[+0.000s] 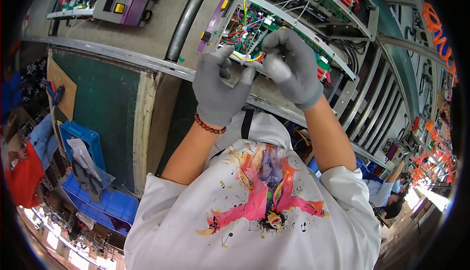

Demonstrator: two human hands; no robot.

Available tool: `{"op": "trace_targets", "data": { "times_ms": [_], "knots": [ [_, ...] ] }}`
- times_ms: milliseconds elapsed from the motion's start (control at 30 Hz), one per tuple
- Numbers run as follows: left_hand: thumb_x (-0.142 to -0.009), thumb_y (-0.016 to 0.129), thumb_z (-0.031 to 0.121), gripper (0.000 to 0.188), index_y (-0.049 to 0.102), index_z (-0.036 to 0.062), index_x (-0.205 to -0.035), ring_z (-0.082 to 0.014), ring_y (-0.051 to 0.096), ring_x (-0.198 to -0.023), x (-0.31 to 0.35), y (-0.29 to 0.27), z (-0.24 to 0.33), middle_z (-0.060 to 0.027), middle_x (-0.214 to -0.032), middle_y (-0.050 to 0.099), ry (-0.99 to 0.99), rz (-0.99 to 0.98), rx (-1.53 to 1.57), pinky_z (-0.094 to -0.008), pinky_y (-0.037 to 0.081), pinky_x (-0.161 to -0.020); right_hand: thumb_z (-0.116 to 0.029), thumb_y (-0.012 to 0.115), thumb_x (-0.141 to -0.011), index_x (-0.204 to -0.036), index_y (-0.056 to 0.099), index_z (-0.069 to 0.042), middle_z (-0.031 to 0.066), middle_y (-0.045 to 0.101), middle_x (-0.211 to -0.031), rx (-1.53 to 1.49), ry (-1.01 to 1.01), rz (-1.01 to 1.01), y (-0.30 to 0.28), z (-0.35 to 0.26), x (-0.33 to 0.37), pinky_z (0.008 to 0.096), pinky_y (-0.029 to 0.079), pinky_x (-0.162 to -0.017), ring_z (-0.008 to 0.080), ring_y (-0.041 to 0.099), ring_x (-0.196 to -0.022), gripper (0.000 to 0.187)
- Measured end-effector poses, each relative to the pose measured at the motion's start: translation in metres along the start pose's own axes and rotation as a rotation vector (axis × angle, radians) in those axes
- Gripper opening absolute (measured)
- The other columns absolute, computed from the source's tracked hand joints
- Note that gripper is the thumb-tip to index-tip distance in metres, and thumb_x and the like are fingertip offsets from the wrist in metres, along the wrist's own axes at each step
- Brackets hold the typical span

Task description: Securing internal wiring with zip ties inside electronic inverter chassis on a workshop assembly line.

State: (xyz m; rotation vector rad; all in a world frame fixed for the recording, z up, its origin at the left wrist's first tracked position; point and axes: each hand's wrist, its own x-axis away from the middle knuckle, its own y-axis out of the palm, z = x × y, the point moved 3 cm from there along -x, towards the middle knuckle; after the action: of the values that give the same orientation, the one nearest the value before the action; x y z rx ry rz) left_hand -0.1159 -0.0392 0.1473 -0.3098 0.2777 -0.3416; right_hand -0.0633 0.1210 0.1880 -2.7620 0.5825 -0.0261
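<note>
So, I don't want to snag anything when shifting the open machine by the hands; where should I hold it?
Probably by its outer edges: left hand from the left on the purple front, right hand from above on the long pale metal rail. Both look like solid rims, while the middle is crowded with coloured wires, best not gripped.

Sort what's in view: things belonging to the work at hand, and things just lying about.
Apparently in the work:
- left gloved hand
- right gloved hand
- open electronics chassis, beneath the hands
- its coloured wires

Apparently just lying about:
- blue plastic bin
- clear plastic bag
- tan board
</note>
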Motion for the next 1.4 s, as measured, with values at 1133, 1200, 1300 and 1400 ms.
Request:
{"op": "trace_targets", "data": {
  "times_ms": [1133,1200,1300,1400],
  "knots": [
    [-0.086,0.071,0.006,0.011,0.073,0.0011,-0.096,-0.0248,0.062,-0.098,0.009,-0.006,-0.029,-0.012,-0.117,0.057,0.512,-0.129,-0.39,-0.0369,0.053,-0.082,-0.022,0.069,-0.086,-0.125,0.061,-0.013,0.0107,0.065,-0.113,0.23,-0.245,0.37,-0.025,0.052,0.217,0.0382,0.055,-0.076,0.0273,0.067,-0.098,0.04],
    [-0.092,0.067,0.01,0.013,0.07,-0.002,-0.093,-0.026,0.062,-0.097,0.007,-0.004,-0.025,-0.0154,-0.112,0.061,0.506,-0.123,-0.448,-0.0382,0.052,-0.085,-0.014,0.069,-0.08,-0.112,0.067,-0.01,0.0141,0.069,-0.111,0.121,0.347,0.42,-0.068,0.101,0.313,0.0335,0.055,-0.082,0.0282,0.068,-0.099,0.032],
    [-0.094,0.063,0.013,0.016,0.068,-0.0027,-0.094,-0.0267,0.062,-0.095,0.008,-0.003,-0.029,-0.0165,-0.108,0.065,0.417,-0.228,-0.312,-0.0385,0.051,-0.086,-0.029,0.071,-0.08,-0.111,0.067,-0.002,0.0174,0.066,-0.103,1.054,1.219,0.72,-0.164,0.175,0.477,0.0425,0.054,-0.084,0.0347,0.064,-0.099,0.042],
    [-0.095,0.059,0.014,0.018,0.067,-0.0024,-0.095,-0.0255,0.061,-0.086,0.004,-0.016,-0.038,-0.0145,-0.093,0.069,0.218,-0.079,-0.377,-0.0397,0.049,-0.083,-0.043,0.058,-0.093,-0.145,0.046,-0.006,0.0169,0.055,-0.141,0.981,1.615,0.921,-0.208,0.217,0.602,0.0422,0.046,-0.104,0.0321,0.055,-0.127,0.065]
  ]
}}
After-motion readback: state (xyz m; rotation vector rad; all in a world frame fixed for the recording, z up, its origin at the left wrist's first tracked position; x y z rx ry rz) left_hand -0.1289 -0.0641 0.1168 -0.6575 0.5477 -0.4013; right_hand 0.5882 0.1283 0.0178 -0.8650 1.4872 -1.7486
